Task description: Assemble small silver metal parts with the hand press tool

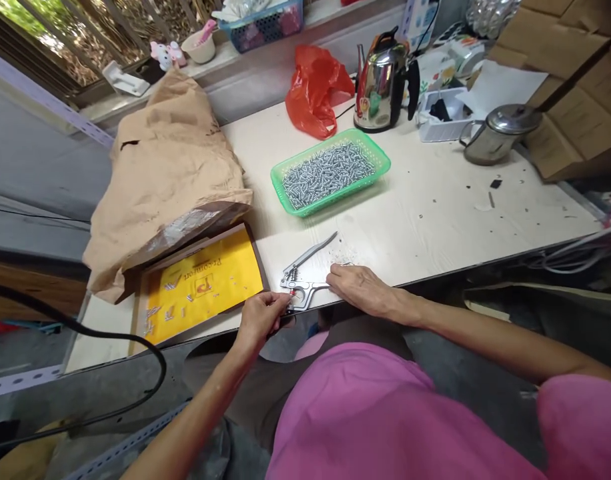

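Observation:
A metal hand tool (308, 291) with two long arms and a small spring lies at the table's front edge, its upper arm swung open. My left hand (261, 313) is closed at the tool's left end, beside a small red part; what its fingertips pinch is too small to tell. My right hand (358, 287) has its fingers curled at the right end of the tool's lower handle, resting on the table. Behind the tool stands a green basket (298, 212) full of small metal pins. A yellow-lined tray (220, 270) at the left holds several loose pins.
A large brown paper bag (170, 167) stands behind the yellow tray. Along the back are a red plastic bag (313, 90), a steel kettle (380, 83), a white container (443, 127) and a metal pot (500, 137). Small scraps dot the right side of the table (435, 233).

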`<state>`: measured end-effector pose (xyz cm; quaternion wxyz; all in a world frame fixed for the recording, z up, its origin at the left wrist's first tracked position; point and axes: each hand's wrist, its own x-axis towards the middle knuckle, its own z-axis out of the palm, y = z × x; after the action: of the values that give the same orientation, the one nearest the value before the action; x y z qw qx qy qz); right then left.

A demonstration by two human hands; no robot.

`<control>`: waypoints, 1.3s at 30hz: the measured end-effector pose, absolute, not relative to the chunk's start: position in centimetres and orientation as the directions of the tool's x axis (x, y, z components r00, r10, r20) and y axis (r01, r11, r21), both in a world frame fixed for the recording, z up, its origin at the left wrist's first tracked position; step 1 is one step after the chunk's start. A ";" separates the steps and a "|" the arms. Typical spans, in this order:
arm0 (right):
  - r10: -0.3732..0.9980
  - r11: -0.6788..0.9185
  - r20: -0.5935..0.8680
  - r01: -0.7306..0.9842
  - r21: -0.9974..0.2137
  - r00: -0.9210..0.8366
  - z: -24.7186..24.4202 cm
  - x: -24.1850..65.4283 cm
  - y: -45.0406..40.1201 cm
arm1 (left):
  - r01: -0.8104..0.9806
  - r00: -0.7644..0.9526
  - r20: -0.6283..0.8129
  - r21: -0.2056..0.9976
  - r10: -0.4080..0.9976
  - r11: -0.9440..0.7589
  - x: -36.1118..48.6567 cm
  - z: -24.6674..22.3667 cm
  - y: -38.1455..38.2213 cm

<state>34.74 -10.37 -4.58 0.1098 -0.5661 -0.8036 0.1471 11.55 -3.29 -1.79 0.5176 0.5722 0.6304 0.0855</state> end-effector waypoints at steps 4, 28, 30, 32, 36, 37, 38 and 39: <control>0.940 0.331 0.043 0.877 -0.347 -0.338 -4.9 34.8 -10.5 | 0.668 0.207 -0.606 0.661 0.768 0.341 11.8 -1.5 -3.0; 0.923 0.358 -0.043 0.894 -0.269 -0.382 -1.6 36.9 -5.7 | 0.727 0.222 -0.768 0.541 0.601 0.423 12.1 -1.4 -0.8; 0.928 0.345 -0.050 0.904 -0.251 -0.368 -1.4 36.6 -5.8 | 0.720 0.226 -0.764 0.549 0.604 0.424 12.0 -1.5 -0.9; 0.935 0.333 -0.041 0.912 -0.240 -0.352 -1.4 36.3 -6.1 | 0.710 0.235 -0.761 0.560 0.605 0.428 12.0 -1.5 -1.0; 0.939 0.324 -0.037 0.914 -0.244 -0.343 -1.4 36.0 -6.7 | 0.719 0.229 -0.772 0.545 0.592 0.432 12.0 -1.5 -1.2; 0.937 0.327 -0.042 0.912 -0.250 -0.347 -1.3 36.0 -6.8 | 0.722 0.228 -0.773 0.542 0.592 0.430 12.0 -1.4 -1.3; 0.935 0.329 -0.048 0.909 -0.255 -0.352 -1.1 36.0 -7.0 | 0.726 0.226 -0.772 0.540 0.594 0.426 11.9 -1.4 -1.5; 0.933 0.332 -0.051 0.908 -0.257 -0.356 -1.0 36.0 -7.1 | 0.736 0.221 -0.766 0.537 0.603 0.412 11.8 -1.2 -1.8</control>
<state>35.96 -7.09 -1.01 0.0527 -0.5652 -0.8143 0.1214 11.85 -1.79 -1.25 0.5658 0.5390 0.6212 -0.0585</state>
